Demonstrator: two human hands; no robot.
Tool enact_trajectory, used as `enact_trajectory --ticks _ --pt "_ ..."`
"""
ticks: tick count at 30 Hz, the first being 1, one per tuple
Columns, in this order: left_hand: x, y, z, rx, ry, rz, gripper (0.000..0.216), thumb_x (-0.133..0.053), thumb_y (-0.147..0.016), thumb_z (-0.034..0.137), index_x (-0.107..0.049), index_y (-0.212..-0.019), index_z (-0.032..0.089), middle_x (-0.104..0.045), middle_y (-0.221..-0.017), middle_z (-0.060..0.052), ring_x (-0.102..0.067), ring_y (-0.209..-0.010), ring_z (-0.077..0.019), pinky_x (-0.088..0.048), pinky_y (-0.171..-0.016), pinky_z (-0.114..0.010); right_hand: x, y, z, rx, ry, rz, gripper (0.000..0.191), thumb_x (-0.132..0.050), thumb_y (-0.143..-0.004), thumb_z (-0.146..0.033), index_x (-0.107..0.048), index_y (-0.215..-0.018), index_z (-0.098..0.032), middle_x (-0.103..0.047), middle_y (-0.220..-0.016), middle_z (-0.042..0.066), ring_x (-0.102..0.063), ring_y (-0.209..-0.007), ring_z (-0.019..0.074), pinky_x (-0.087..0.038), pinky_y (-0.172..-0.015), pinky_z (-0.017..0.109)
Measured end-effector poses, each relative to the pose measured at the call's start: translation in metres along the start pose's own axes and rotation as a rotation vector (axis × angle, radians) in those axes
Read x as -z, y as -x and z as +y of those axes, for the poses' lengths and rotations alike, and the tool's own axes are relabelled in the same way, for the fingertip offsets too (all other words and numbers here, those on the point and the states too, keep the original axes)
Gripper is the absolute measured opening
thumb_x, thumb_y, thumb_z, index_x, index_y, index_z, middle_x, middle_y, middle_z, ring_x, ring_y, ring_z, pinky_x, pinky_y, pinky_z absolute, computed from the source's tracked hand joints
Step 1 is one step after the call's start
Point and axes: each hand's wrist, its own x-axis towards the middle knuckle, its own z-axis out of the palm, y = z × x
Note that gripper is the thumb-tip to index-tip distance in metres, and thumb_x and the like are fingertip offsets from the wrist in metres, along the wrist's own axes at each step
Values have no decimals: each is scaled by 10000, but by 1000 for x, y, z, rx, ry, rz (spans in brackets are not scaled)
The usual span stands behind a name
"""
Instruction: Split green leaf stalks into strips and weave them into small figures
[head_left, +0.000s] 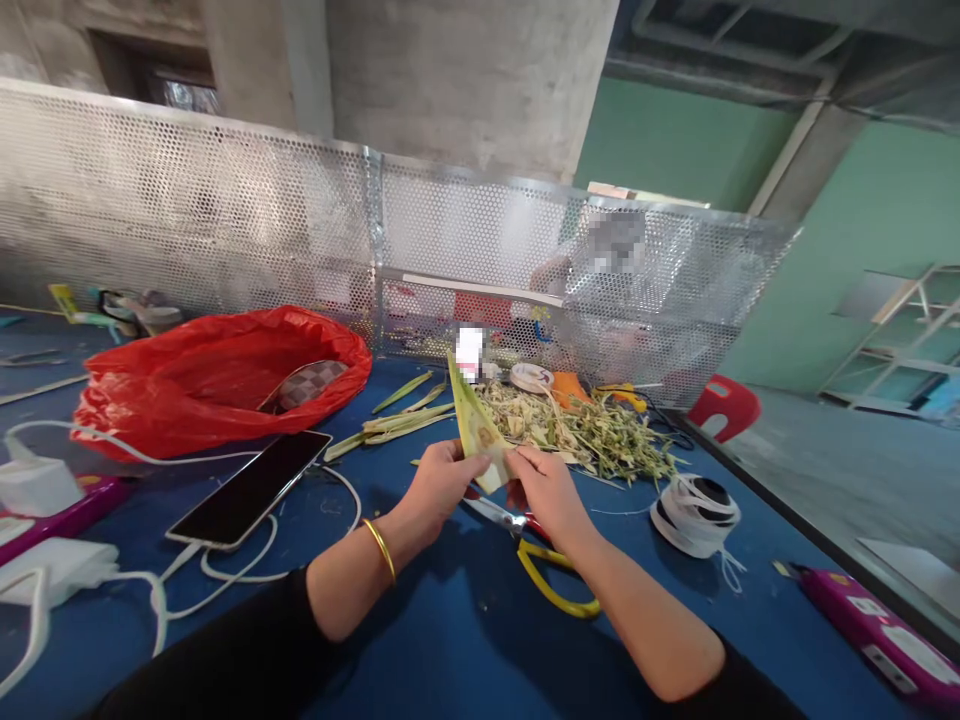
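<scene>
My left hand [442,485], with a gold bangle on the wrist, pinches the lower end of a yellow-green leaf that looks like a corn husk [469,415]. My right hand [551,490] grips its right edge. The husk stands up from my fingers, its narrow tip pointing away from me, and a brownish patch marks its lower part. Beneath my hands lie scissors with yellow handles [555,605]; a metal blade and a red part show beside them, partly hidden by my right hand. Just beyond is a heap of shredded husk scraps [600,430].
Long husk strips [401,425] lie left of the heap. A red plastic bag [172,375], a cabled phone [251,490] and white chargers [60,575] are at left. At right sit a white ribbon roll [694,515] and a purple power strip [877,630]. A perforated metal screen [285,230] stands behind.
</scene>
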Motion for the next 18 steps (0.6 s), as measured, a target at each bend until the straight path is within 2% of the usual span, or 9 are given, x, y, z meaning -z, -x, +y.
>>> enact_trajectory --ticks 3,8,12,15,18 --pt "1 -1 -3 2 -32 42 228 -621 -662 287 -681 -785 104 -657 -663 -49 -535 -543 -119 -391 -466 -214 -1 1 -1 -53 -63 -64 314 -474 -834 -436 -547 -654 -189 -539 -542 -25 -523 -451 126 -358 -437 228" --pt "4 -5 -4 -12 -171 107 173 -597 -627 238 -673 -717 111 -621 -592 -25 -514 -503 -118 -357 -441 -217 2 3 -3 16 26 59 215 -619 -747 -385 -575 -675 -188 -556 -508 -29 -532 -503 133 -386 -486 231" --pt "3 -4 -3 -40 -141 73 176 -600 -635 232 -679 -733 109 -621 -592 -18 -506 -497 -106 -359 -444 -210 -1 2 -5 -62 -166 66 226 -638 -708 -372 -563 -627 -175 -530 -454 -35 -507 -460 121 -396 -482 233" --pt "-1 -1 -4 6 -56 10 182 -602 -655 232 -676 -760 103 -631 -606 -23 -518 -491 -102 -388 -455 -212 -4 1 -5 -137 -309 66 237 -673 -660 -377 -566 -627 -168 -539 -450 -35 -501 -448 113 -389 -471 227" --pt "-3 1 -6 53 -3 -13 171 -605 -664 229 -666 -762 102 -631 -596 -26 -539 -475 -109 -414 -458 -223 -3 1 -4 -155 -335 29 259 -688 -644 -396 -581 -649 -160 -569 -475 -22 -514 -459 112 -397 -480 228"
